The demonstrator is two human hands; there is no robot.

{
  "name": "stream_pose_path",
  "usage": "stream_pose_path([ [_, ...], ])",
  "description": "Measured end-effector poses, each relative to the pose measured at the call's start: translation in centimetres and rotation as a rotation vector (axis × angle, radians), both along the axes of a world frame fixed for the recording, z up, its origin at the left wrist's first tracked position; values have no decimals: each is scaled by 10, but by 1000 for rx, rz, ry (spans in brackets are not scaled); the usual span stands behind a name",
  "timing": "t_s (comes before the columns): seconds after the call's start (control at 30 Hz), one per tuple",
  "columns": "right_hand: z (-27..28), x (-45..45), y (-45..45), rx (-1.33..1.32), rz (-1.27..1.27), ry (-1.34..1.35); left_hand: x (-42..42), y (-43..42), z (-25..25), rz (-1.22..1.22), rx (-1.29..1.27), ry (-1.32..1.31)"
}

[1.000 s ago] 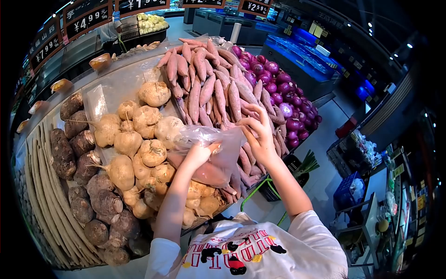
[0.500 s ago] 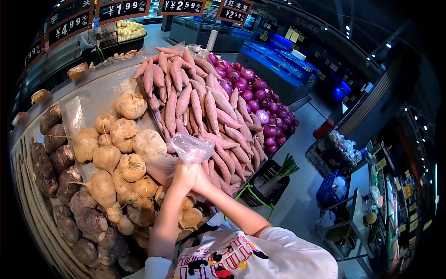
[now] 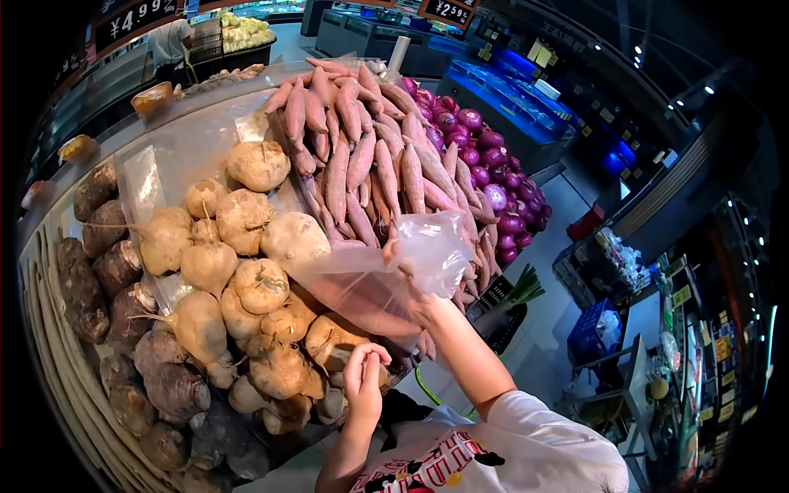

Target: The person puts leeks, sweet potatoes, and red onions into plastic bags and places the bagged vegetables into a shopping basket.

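Plastic bag point(image 3: 442, 245) gripped, right hand point(image 3: 404, 275) | left hand point(image 3: 363, 380) curled | produce stand point(image 3: 201, 127) | blue-lit tank point(image 3: 509, 105)

Half a second ago both hands met at the translucent plastic bag's point(image 3: 353, 283) neck; the left hand point(image 3: 366, 382) has since come away — now loosely curled on the bag's near side. The right hand point(image 3: 408, 278) alone grips the gathered neck, open a second ago.

A narrow gap separates the left hand point(image 3: 364, 382) from the plastic bag point(image 3: 349, 283). That bag, gripped in the right hand point(image 3: 404, 269), obstructs the near edge of the sweet potatoes point(image 3: 360, 160); tan roots point(image 3: 261, 286) crowd the left hand's outer side.
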State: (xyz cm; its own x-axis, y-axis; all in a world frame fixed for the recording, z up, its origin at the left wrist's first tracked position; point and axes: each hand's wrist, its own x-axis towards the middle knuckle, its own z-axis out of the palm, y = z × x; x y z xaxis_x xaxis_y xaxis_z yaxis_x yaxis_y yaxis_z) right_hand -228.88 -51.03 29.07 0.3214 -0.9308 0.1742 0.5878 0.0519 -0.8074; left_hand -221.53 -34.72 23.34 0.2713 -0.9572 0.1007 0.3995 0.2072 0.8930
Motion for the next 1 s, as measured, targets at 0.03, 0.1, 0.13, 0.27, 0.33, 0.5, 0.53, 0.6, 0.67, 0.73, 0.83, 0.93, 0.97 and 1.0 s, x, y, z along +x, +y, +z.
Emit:
stream_pose_path([
  [0.03, -21, -26, -19, -249, 223, -70, -6, 5, -5, -61, 40, 51],
  [0.1, 18, -40, 1, -456, -43, 189, -20, 12, -26, -292, 131, 226],
  [0.13, 40, -42, 15, -426, 100, -75, -27, 14, -29, -397, 153, 252],
  [0.27, 68, -86, 49, -369, 183, -292, -62, 13, -37, -713, 238, 423],
  [0.33, 75, -116, 61, -326, 297, -300, -77, 10, -14, -994, 365, 805],
  [0.5, 74, -199, 111, -219, 275, -192, -141, -22, -45, -1746, 204, 1226],
  [0.53, 74, -219, 117, -378, 356, -119, -154, -27, -50, -1631, 264, 1221],
  [0.6, 62, -255, 100, -859, 633, -240, -181, -42, -57, -1409, 368, 1189],
  [0.67, 54, -319, 137, -600, 317, -75, -212, -62, -57, -1197, 456, 1143],
  [0.73, 44, -372, 158, -433, 10, -29, -234, -78, -18, -927, 318, 1028],
  [0.83, 19, -449, 182, -104, -473, 73, -284, -62, 10, -932, 93, 726],
  [0.93, -8, -478, 189, 170, -744, 156, -350, -37, -63, -1178, 359, 645],
  [0.97, -38, -494, 188, 63, -659, 195, -373, -17, -82, -1237, 507, 660],
  [1.0, -48, -493, 184, 101, -777, 50, -399, 5, -85, -1279, 675, 802],
])
